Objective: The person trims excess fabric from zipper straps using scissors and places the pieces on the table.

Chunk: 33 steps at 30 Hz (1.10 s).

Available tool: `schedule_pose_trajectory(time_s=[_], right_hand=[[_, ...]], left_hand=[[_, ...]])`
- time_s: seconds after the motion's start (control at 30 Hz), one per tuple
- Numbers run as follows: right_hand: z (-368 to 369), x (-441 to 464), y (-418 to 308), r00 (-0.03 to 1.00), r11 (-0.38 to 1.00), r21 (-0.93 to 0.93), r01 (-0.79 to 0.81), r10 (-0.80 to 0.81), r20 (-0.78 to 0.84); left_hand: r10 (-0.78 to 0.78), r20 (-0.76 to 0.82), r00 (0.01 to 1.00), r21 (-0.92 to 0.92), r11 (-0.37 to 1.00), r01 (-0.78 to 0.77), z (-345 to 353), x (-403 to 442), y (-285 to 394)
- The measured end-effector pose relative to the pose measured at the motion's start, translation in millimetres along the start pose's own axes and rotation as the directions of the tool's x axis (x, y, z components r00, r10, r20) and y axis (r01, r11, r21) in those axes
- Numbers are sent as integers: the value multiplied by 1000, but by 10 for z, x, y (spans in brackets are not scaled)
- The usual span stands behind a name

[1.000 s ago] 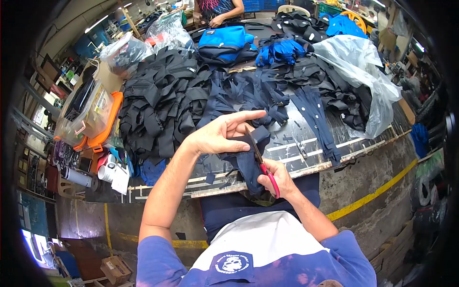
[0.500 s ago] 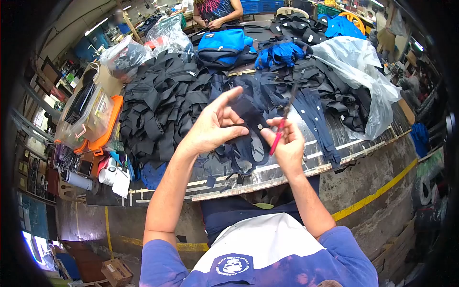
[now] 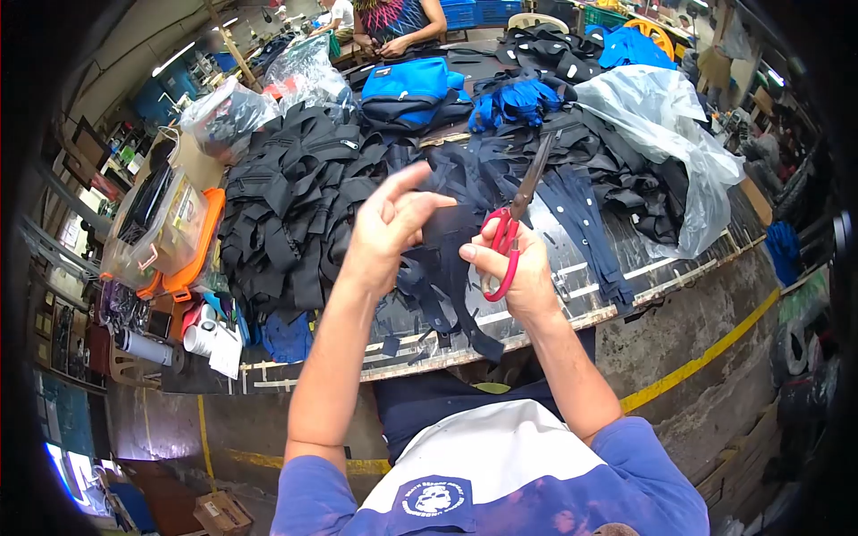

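Note:
My left hand (image 3: 380, 234) is raised over the table, index finger and thumb stretched apart and the other fingers loosely curled. I see nothing clearly gripped in it. My right hand (image 3: 527, 279) is wrapped round the red handles of a pair of scissors (image 3: 527, 183), whose dark blades point up and away. Between my hands, a dark fabric strap (image 3: 465, 304) hangs down towards the table's front edge, its upper end close to my left thumb. My right thumb tip is right beside the strap; whether it presses on it I cannot tell.
Black fabric pieces (image 3: 295, 205) are heaped at left. A blue bag (image 3: 407, 94) and blue straps (image 3: 518, 109) lie behind. Dark straps (image 3: 585, 223) and a clear plastic sheet (image 3: 666, 125) are at right. An orange-edged plastic box (image 3: 170, 219) stands left. Another person (image 3: 402, 22) works opposite.
My left thumb has swung up and away from the fabric. The scissors have turned to show both handle loops. The strap's lower end now hangs nearer the table's front edge.

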State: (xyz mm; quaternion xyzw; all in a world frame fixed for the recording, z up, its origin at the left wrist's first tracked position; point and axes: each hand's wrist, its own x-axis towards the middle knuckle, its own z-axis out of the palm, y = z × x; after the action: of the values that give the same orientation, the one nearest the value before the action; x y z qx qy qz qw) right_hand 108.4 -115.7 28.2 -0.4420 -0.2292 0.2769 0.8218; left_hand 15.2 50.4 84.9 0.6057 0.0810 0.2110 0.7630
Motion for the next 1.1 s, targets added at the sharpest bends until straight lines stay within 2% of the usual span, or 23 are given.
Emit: schedule_pose_trajectory(time_s=[0.03,0.07,0.1,0.17,0.2,0.3,0.37,0.47,0.63,0.77,0.87,1.03,1.1], right_hand=[[-26,13,-24,1000,1000,-2,-19,19,2],[-53,23,-46,999,999,-5,-38,38,2],[-79,32,-65,999,999,-6,-38,38,-1],[-124,36,-93,997,988,-141,-71,75,27],[-142,32,-98,995,975,-206,-85,96,41],[-260,-23,16,991,972,-217,-94,112,72],[-374,-88,180,990,970,-223,-96,117,81],[-557,-229,502,961,921,-387,42,68,267],[-616,-338,589,955,885,-464,30,113,276],[-605,-323,640,973,920,-381,95,-4,232],[-718,-316,630,962,850,-527,-6,149,229],[-733,-322,665,966,855,-519,17,119,229],[-721,-364,627,967,839,-542,-39,169,193]], left_hand=[[-55,-64,996,-144,989,45,-10,-31,-79],[-56,-62,996,-143,989,47,1,-70,-164],[-43,-57,997,-66,997,40,29,-121,-261],[-20,-51,999,83,996,24,97,-198,-409],[-21,-56,998,81,996,25,133,-201,-427],[-62,-172,983,-102,994,45,221,-160,-400],[-64,-174,983,-131,991,41,237,-141,-390],[-77,-178,981,-194,980,41,269,-125,-430],[-86,-194,977,-208,977,44,278,-99,-646],[-87,-198,976,-178,983,52,282,-102,-722],[-90,-207,974,-176,983,53,295,-109,-749],[-74,-229,971,-129,991,45,289,-93,-767],[-65,-228,972,-123,992,37,280,-89,-768]])
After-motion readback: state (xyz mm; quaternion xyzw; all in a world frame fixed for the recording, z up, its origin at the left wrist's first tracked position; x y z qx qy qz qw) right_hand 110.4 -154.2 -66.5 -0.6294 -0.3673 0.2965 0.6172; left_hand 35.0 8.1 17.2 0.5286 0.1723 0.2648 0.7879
